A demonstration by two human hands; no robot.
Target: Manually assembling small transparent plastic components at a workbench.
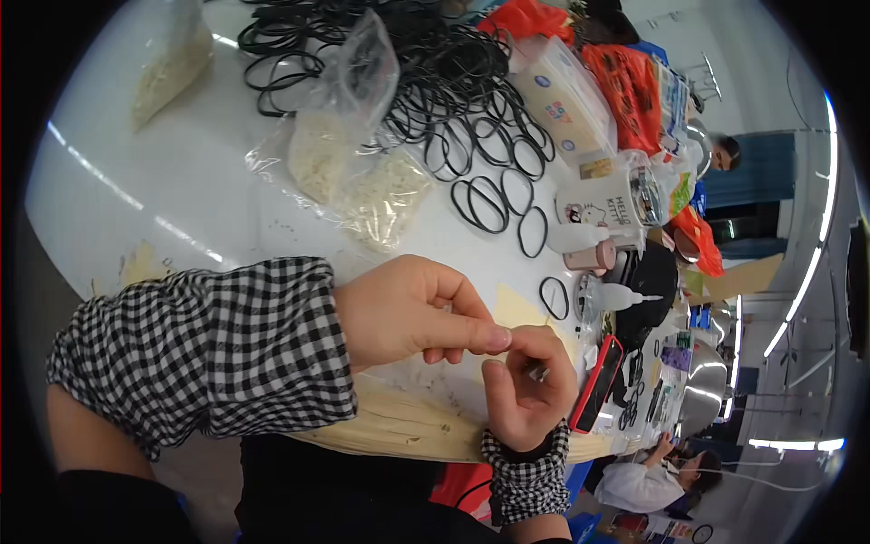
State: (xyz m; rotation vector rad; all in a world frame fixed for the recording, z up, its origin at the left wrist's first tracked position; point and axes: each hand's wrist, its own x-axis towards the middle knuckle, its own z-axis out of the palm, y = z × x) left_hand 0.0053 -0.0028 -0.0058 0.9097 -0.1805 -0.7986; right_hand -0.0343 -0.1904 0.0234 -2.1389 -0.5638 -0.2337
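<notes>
My left hand [412, 313] comes in from the left in a black-and-white checked sleeve cover [217, 349]. Its thumb and forefinger are pinched together. At their tips they meet the fingers of my right hand [530, 390], which is curled with thumb and forefinger bent. Anything between the fingertips is too small or hidden to make out. Both hands are above the table's near edge, over a pale yellow sheet [515, 306]. Just beyond them lies a single black ring-shaped band [554, 297], with a large heap of similar black bands [453, 82] farther off.
Clear bags of small pale pieces [385, 195] lie left of the heap. Right of it stand a white box [564, 100], a white mug [594, 204] and a nozzle bottle [625, 297]. A red-edged phone [598, 385] lies beside my right hand. Another person [634, 485] sits at lower right.
</notes>
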